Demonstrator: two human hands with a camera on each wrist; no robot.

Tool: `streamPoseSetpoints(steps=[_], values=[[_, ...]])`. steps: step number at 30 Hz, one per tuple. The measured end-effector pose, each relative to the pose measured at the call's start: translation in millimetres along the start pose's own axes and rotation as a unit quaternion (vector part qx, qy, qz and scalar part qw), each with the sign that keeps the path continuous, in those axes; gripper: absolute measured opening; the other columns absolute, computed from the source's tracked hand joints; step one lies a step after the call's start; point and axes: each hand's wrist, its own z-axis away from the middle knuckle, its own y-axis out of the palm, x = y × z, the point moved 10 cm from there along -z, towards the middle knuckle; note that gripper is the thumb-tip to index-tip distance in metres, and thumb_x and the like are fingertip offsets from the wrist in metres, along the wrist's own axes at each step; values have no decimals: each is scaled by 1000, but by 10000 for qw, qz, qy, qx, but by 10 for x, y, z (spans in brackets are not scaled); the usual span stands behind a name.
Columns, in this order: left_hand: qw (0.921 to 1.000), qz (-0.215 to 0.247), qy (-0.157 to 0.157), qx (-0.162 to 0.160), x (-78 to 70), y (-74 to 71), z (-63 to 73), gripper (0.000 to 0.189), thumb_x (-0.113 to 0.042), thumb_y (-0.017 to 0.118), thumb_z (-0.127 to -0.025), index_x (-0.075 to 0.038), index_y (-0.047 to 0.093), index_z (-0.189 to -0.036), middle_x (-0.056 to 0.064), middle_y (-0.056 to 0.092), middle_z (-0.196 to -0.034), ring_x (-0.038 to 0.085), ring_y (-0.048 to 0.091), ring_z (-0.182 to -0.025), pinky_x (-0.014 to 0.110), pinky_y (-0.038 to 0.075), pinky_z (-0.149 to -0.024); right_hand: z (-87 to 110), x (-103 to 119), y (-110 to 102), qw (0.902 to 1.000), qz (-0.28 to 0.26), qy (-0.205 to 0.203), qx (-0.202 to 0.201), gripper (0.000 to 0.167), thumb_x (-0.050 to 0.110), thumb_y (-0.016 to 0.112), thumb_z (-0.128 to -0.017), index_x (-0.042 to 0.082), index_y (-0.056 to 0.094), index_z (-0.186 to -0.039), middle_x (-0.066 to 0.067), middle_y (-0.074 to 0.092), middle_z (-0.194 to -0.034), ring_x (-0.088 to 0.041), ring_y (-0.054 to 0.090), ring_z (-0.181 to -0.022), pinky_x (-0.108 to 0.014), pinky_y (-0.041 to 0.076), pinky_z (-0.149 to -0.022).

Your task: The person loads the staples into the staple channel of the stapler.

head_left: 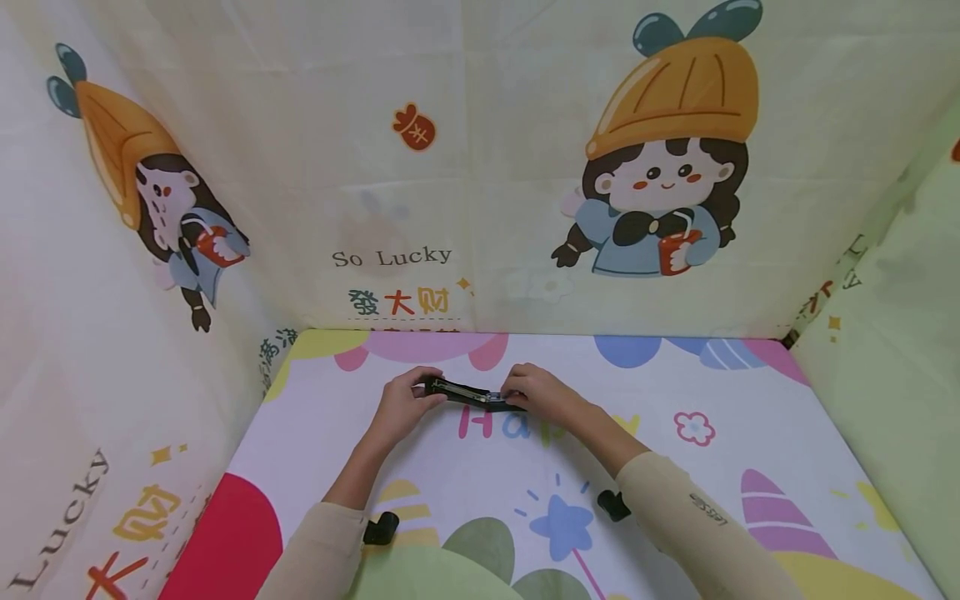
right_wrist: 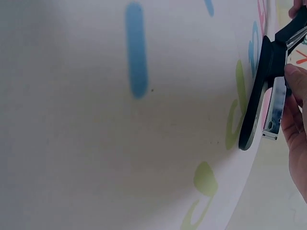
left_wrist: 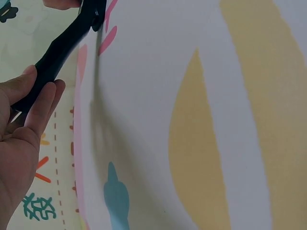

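A black stapler (head_left: 462, 392) is swung wide apart above the far half of the table, its metal inside showing. My left hand (head_left: 401, 406) pinches one end of it; in the left wrist view the thumb and fingers (left_wrist: 41, 115) lie on either side of the black arm. At the other end is my right hand (head_left: 546, 393). The right wrist view shows its thumb and fingers (right_wrist: 297, 103) gripping the silvery staple magazine (right_wrist: 275, 108), beside the long black base (right_wrist: 254, 103). Whether any staples lie inside cannot be made out.
A printed cloth with letters and shapes covers the table (head_left: 450, 492). Patterned curtains (head_left: 517, 167) rise behind it and on both sides. Small black devices (head_left: 382, 528) sit at both wrists.
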Motion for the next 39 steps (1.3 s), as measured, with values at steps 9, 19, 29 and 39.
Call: streamPoseSetpoints(steps=[9,19,29,39], values=[[10000,-43,69,7,-27,-5,7,43,-3,82,-86,-4,69,-127,19,69,-127,28,75,-104,34,63,-86,37,-38,10,9996,-164,152,-165,11,9,77,-92,10,80,-102,-5,68,-102,-20,64,-96,-31,58,-87],[9999,-26,96,68,-35,12,4,46,-3,83,-85,-2,68,-128,19,68,-129,29,74,-104,35,63,-86,96,-26,-13,9988,-91,-30,-490,14,7,80,-89,10,82,-102,-5,69,-100,-20,63,-94,-29,59,-84],[9999,-85,70,-2,-42,3,14,45,-2,83,-85,-3,68,-128,19,69,-127,29,75,-104,36,63,-86,94,-13,-6,9989,-78,-135,-438,14,6,78,-91,9,81,-104,-7,70,-101,-22,64,-95,-31,59,-85],[10000,-73,55,-29,-57,-4,10,44,-2,83,-85,-3,68,-127,18,69,-128,30,74,-106,36,63,-86,116,82,-56,9955,-53,-733,-594,21,1,78,-88,8,81,-108,-8,67,-99,-22,61,-91,-28,55,-79]])
